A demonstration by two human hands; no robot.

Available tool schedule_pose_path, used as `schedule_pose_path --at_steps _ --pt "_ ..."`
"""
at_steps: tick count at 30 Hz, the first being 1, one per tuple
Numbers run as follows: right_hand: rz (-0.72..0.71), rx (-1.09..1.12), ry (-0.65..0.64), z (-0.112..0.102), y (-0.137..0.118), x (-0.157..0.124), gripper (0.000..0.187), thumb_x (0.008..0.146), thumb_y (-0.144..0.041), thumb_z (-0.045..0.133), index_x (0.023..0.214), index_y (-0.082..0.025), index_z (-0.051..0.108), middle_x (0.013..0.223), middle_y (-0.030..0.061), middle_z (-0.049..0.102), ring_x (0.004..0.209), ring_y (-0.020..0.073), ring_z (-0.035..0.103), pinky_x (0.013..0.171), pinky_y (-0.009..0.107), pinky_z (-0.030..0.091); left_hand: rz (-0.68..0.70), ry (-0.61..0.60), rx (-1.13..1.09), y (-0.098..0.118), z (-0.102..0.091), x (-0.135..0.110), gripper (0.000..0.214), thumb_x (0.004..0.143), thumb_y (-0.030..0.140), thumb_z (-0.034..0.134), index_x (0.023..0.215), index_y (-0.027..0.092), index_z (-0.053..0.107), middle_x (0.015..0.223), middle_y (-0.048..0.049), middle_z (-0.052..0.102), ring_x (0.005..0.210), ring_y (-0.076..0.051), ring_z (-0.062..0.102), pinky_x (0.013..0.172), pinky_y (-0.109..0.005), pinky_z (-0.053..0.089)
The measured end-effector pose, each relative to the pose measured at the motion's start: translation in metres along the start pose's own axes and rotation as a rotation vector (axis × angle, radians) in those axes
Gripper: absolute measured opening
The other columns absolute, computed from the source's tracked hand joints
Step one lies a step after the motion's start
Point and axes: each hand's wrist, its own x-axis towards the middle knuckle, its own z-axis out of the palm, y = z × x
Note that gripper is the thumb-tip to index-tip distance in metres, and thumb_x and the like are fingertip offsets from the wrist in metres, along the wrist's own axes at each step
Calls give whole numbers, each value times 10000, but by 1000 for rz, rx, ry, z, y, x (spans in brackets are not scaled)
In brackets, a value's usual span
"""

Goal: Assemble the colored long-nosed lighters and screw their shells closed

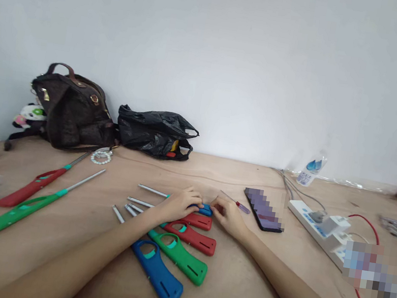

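Note:
A blue utility lighter [206,210] lies at the far end of a fanned row on the table. My left hand [183,203] is closed over its body, fingertips on the blue handle. At the handle's butt end, my right hand [228,215] is closed, thumb and fingers pinched against it. Beside and nearer to me lie a red lighter [199,221], a second red lighter [203,241], a green lighter [189,263] and a nearer blue lighter [164,278]. Their metal tubes point left, and my left hand and forearm partly cover several of them.
Left are a long red lighter [31,186] and a long green lighter [4,222]. A dark backpack [72,115], bead bracelet [101,156] and black plastic bag [152,132] sit behind. Rightward are a screwdriver [243,207], phone [262,211], power strip [316,234] and bottle [309,173].

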Motion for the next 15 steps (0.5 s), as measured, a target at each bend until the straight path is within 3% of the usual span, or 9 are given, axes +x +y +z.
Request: schedule_pose_path --at_steps 5,10,15 --pt "-31 -80 -16 -1 0 4 138 844 -85 497 769 -185 555 759 28 595 698 163 523 653 265 398 -8 -2 -21 -2 2 0 81 886 117 613 896 167 676 978 -43 659 941 -195 521 841 -294 435" --pt "-125 -316 -111 -5 -4 8 153 913 -133 466 798 -193 548 852 57 604 805 191 524 726 297 397 -13 -6 -14 -1 1 1 89 890 112 606 900 168 675 967 -43 656 934 -198 516 824 -294 433" --pt "-55 -304 -175 -13 -4 13 196 971 -261 453 817 -192 551 872 49 604 800 175 548 707 275 393 -8 -23 -29 0 -1 1 98 881 96 608 902 174 664 999 -34 656 955 -199 512 845 -300 430"
